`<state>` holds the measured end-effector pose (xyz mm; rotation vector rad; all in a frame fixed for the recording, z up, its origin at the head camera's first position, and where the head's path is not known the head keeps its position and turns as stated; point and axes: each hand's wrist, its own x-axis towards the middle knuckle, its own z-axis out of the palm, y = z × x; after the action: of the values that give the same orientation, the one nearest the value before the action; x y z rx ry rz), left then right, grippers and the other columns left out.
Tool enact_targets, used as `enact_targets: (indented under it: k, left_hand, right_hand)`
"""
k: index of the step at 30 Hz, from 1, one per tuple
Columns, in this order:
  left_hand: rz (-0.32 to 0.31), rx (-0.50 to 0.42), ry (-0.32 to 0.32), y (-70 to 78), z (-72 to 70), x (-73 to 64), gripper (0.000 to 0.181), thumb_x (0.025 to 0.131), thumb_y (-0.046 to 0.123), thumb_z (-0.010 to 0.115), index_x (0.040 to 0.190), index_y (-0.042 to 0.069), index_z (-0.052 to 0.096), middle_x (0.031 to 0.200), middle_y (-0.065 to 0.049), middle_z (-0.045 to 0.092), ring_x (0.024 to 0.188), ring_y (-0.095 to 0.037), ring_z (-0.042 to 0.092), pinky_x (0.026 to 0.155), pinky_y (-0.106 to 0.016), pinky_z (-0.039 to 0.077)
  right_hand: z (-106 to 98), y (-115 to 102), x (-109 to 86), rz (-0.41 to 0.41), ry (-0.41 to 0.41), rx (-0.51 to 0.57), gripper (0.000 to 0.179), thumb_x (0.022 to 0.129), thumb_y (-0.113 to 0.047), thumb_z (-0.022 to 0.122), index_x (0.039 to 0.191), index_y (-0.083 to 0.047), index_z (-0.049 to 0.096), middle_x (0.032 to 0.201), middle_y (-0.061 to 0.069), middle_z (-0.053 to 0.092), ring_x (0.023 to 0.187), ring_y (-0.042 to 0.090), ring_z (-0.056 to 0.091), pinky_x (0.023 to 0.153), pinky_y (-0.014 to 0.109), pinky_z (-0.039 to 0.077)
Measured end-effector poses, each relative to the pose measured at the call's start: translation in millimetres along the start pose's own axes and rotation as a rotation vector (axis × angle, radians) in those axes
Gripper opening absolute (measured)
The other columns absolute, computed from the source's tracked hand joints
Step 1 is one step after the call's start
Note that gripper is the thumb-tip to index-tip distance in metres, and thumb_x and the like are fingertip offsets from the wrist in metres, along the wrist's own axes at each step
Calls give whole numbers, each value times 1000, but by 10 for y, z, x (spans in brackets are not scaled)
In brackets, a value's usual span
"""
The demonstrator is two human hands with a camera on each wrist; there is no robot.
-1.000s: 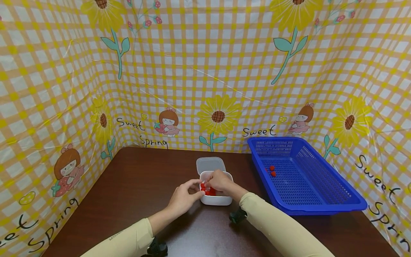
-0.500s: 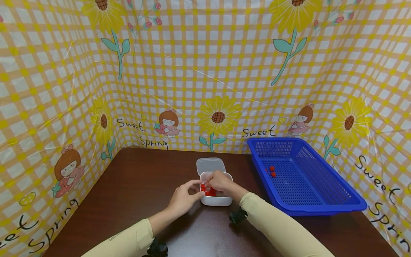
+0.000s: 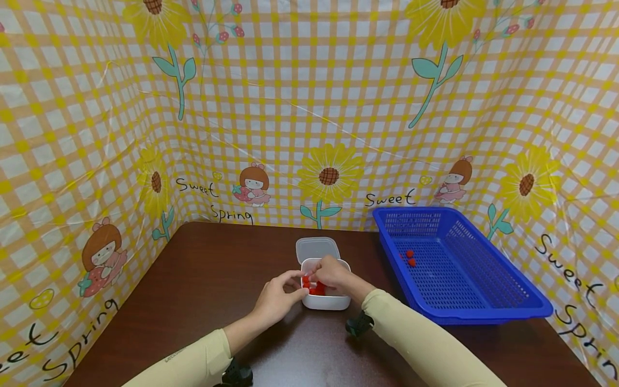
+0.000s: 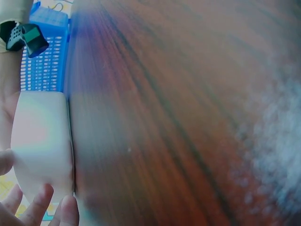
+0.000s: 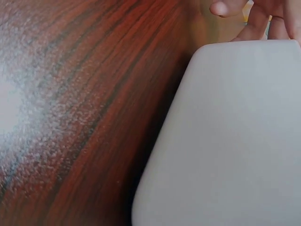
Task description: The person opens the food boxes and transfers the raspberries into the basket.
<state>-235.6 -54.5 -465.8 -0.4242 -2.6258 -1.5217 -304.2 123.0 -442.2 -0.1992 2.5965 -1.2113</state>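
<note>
A white plastic container [image 3: 326, 302] stands at the middle of the table, with several small red pieces [image 3: 317, 290] gathered toward its left end. My right hand [image 3: 331, 272] reaches down into it, fingers bent and tips beside the red pieces; whether they pinch one is hidden. At the container's left end is my left hand [image 3: 278, 295], thumb near the front corner and fingers spread against the end wall. In the left wrist view its fingers [image 4: 40, 205] show at the container's end. Only the white wall [image 5: 235, 132] and left-hand fingers [image 5: 258, 21] appear in the right wrist view.
Behind the container lies a translucent lid [image 3: 317, 249]. A blue perforated basket [image 3: 488, 313] stands at the right with a few small red pieces [image 3: 411, 262] near its left wall. A checked, flowered cloth [image 3: 309, 107] encloses the back and sides of the dark wooden table [image 3: 232, 252].
Both hands stay almost in place at the container. The right hand's fingers shift only very slightly among the red pieces.
</note>
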Motion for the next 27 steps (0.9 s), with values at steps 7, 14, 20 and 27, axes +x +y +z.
enact_targets:
  k: [7, 14, 20, 27]
  left_hand:
    - [-9, 3, -5, -17, 8, 8, 40, 90, 32, 75, 128, 19, 67, 93, 7, 70, 80, -10, 62, 67, -28, 45]
    - [-17, -3, -7, -32, 5, 19, 41, 90, 33, 75, 128, 19, 67, 93, 8, 70, 83, -11, 63, 67, -29, 47]
    - [-11, -17, -11, -32, 0, 18, 41, 90, 33, 75, 128, 19, 67, 93, 7, 70, 84, -12, 64, 66, -28, 47]
    - [-10, -13, -19, -26, -4, 16, 42, 91, 33, 75, 128, 18, 67, 92, 7, 70, 82, -12, 63, 66, -28, 47]
  right_hand:
    - [-70, -42, -21, -9, -3, -50, 12, 90, -6, 69, 95, 0, 79, 82, 11, 72, 70, 19, 58, 56, 22, 43]
    - [-163, -117, -70, 27, -14, -2, 17, 92, -7, 68, 104, -1, 78, 83, 13, 69, 62, 20, 55, 50, 24, 44]
    - [-256, -164, -92, 57, -10, 12, 20, 92, -9, 69, 110, -4, 78, 57, 0, 41, 44, 10, 26, 42, 21, 28]
    - [-394, -199, -113, 50, -4, 45, 18, 93, -10, 68, 107, -4, 78, 65, 6, 55, 41, 9, 25, 41, 20, 27]
